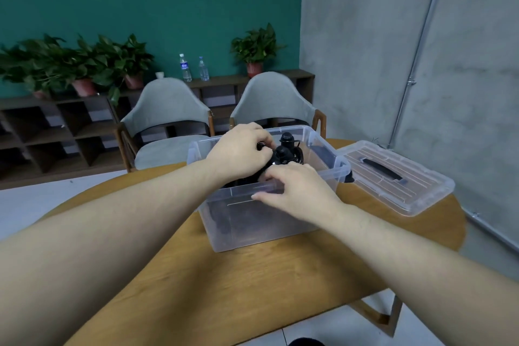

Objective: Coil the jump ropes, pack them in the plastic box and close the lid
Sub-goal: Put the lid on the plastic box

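Both hands meet over the open top of a clear rectangular plastic box (252, 219) that stands on the round wooden tabletop (224, 275). The left hand (238, 149) reaches in from above, its fingers curled around a bundle of black jump ropes (283, 153) with rounded black handle ends that stick up just beyond its knuckles, inside the box near its far wall. The right hand (295, 191) lies just beside the left one, over the box's near rim, its fingers curled down towards the black bundle; whether they actually grip the ropes or only rest against them and the rim cannot be told, as the fingertips are hidden. To the right of the right hand, apart from the box, the clear plastic lid (407, 185) with a black carrying handle lies flat on the tabletop. Beyond the hands stand two grey upholstered chairs (165, 112) pushed up to the tabletop, and behind them a low dark wooden shelf (56, 126) carries potted green plants (84, 64) and two clear water bottles (185, 69) against a teal wall.
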